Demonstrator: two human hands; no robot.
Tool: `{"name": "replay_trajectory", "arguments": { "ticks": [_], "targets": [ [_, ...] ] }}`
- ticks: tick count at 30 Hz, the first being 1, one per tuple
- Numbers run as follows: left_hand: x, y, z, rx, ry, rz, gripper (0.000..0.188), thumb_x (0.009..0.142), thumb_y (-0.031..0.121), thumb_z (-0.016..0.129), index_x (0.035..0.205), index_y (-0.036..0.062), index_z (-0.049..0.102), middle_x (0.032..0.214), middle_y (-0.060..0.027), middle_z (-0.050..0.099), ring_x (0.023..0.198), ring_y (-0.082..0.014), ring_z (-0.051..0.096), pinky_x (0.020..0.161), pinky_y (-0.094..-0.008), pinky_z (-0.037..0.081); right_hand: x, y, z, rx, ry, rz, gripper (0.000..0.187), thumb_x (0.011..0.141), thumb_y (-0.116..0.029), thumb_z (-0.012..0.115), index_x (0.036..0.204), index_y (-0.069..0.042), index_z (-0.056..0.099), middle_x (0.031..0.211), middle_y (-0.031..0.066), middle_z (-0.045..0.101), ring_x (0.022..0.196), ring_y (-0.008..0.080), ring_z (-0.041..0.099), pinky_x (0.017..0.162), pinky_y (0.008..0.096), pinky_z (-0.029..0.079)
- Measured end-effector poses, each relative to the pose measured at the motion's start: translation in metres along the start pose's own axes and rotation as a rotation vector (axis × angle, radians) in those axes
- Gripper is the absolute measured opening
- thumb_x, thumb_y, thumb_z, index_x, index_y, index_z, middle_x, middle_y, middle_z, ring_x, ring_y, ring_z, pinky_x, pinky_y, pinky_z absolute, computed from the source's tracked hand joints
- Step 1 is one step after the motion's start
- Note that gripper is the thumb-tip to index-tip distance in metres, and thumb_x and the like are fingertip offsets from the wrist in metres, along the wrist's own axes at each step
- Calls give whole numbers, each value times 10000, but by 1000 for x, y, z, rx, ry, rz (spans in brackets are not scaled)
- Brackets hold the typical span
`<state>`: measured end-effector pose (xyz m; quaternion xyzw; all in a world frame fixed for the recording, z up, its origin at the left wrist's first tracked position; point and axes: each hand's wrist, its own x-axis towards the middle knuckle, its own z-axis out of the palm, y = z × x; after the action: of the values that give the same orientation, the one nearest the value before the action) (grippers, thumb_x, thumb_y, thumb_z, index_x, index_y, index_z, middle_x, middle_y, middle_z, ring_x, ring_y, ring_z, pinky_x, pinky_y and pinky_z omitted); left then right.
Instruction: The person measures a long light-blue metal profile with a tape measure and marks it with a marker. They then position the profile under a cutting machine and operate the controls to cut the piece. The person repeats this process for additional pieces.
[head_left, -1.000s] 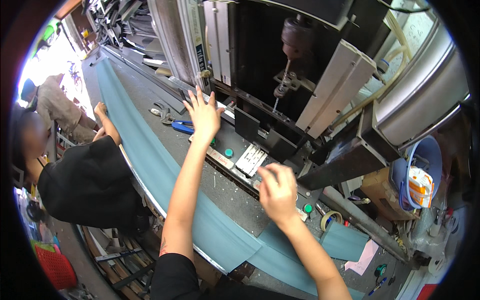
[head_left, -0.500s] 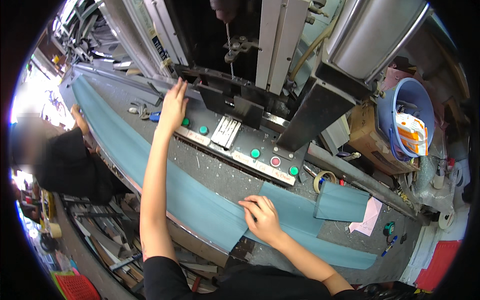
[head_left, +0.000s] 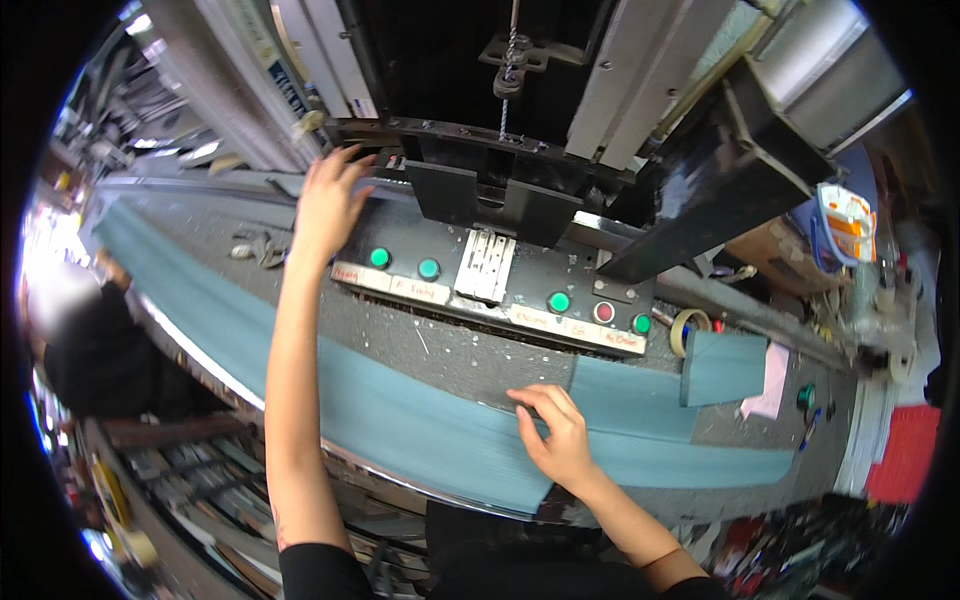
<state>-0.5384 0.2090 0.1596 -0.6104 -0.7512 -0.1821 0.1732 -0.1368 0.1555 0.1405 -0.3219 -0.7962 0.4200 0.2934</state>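
Note:
My left hand (head_left: 328, 208) is raised by the left end of a black control panel (head_left: 408, 270). Its fingers are spread and nothing is in them. Below it, my forearm crosses over a long blue-green strip (head_left: 420, 425) that runs along the bench's near edge. My right hand (head_left: 558, 437) hovers at the strip's right part, thumb and index finger apart, with nothing visible between them. Shorter blue-green pieces (head_left: 635, 395) lie to its right. The panel carries several green buttons (head_left: 380, 258), one red button (head_left: 604, 312) and a slotted metal block (head_left: 486, 265).
Behind the panel stands a machine with black plates (head_left: 540, 212) and a twisted cable (head_left: 510, 70). A person in black (head_left: 105, 350) has a hand near the strip's far left end. Tape (head_left: 690, 332), pink paper (head_left: 768, 383) and a blue bucket (head_left: 820, 235) are at right.
My left hand has moved left, off the leftmost green button, and its fingers have spread. The fingers of my right hand have opened slightly. The whole view has shifted.

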Motion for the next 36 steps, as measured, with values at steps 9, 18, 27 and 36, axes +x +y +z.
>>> {"name": "replay_trajectory", "arguments": {
  "ticks": [9,18,27,36],
  "targets": [
    [12,-59,7,-136,-56,137,344,798,297,738,1056,81,664,950,-56,623,972,-266,601,1040,-451,294,93,-26,133,-195,267,-50,411,883,-45,641,1291,-62,587,1378,172,500,1263,391,501,1008,451,456],
    [8,-60,31,-299,3,127,288,853,267,704,1057,72,645,964,-47,570,962,-219,568,1024,-420,234,116,-17,162,-383,290,8,556,921,-134,625,1426,11,444,1496,196,422,1374,370,421,1102,448,391],
    [10,-59,29,-298,2,139,283,853,281,709,1056,88,664,975,-31,584,974,-196,568,1012,-417,225,119,-13,165,-421,372,-3,589,887,-99,658,1426,2,443,1473,190,449,1318,346,484,1059,431,423],
    [11,-59,29,-293,13,148,285,853,294,711,1052,95,666,986,-32,591,975,-204,568,1001,-412,230,119,-15,166,-438,382,6,525,916,-115,616,1398,35,468,1459,202,464,1320,349,485,1079,422,420]
  ]
}}
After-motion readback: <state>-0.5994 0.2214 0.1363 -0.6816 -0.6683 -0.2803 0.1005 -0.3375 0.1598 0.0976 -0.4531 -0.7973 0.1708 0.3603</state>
